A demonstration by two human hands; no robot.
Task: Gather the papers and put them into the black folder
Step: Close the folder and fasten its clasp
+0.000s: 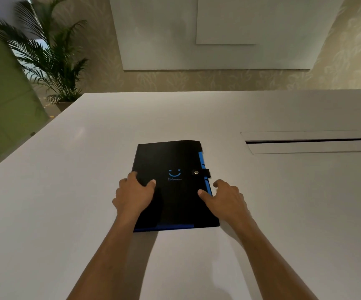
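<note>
The black folder (170, 161) lies flat and closed on the white table (67, 180), its snap strap fastened on the right edge. A blue smile mark is printed on the cover, and blue divider tabs stick out along the right and near edges. My left hand (133, 194) grips the folder's left edge, thumb on the cover. My right hand (225, 197) holds the right edge, thumb on the cover and fingers curled beside the blue tabs. No loose papers show on the table.
A long cable slot (311, 141) with a lid is cut into the table at the right. A potted palm (51, 59) stands beyond the table's far left corner. A white panel hangs on the patterned wall behind.
</note>
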